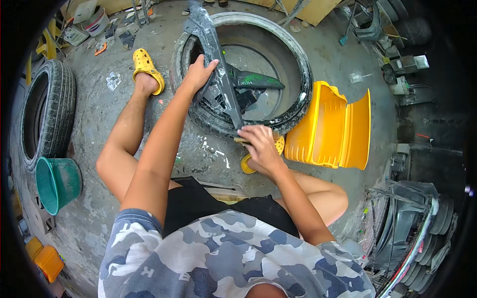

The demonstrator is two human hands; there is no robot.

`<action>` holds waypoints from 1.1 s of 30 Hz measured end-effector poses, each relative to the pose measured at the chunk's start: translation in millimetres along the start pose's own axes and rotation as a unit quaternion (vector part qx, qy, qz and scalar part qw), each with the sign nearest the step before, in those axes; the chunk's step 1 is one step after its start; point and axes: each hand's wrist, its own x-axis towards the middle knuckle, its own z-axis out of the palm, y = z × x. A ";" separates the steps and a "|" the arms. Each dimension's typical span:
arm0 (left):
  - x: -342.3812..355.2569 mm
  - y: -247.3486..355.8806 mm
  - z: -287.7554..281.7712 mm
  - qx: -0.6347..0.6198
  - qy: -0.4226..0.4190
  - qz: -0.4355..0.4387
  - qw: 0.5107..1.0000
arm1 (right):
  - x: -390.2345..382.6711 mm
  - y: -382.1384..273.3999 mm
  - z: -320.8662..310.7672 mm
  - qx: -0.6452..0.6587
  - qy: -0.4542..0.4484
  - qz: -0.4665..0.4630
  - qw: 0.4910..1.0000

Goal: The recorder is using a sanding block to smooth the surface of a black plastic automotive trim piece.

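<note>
A long, dark grey plastic panel point(214, 49) with pale scuffs lies slanting across a tyre point(294, 42) that rests flat on the floor. Partway along the panel, my left hand point(198, 75) is closed around its edge. My right hand point(262, 148) is at the panel's near end, fingers curled around a small tool with a brownish strip point(242, 140); most of it is hidden, so its kind cannot be told. Inside the tyre's ring sit black pieces and a dark part with green marks point(259, 80).
An orange-yellow plastic bin point(325, 126) lies tipped beside the tyre on the right. Another tyre point(58, 107) stands at left, by a green bucket point(67, 184). Dark plastic parts point(405, 211) are piled at lower right. Scraps litter the floor around my yellow clogs point(146, 67).
</note>
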 end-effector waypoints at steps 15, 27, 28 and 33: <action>20.9 -12.0 15.2 -0.064 -0.052 -0.006 0.997 | 20.8 23.0 29.7 -0.054 0.075 0.004 0.996; 24.0 6.4 15.3 -0.060 -0.060 -0.033 0.996 | 92.4 46.1 39.3 -0.057 0.129 0.052 0.989; 24.3 2.3 13.8 -0.047 -0.055 -0.037 0.997 | 71.0 36.4 39.1 -0.040 0.125 0.053 0.990; 20.7 15.9 18.2 -0.120 -0.084 -0.049 0.988 | 20.5 37.1 24.6 -0.061 0.096 0.010 0.993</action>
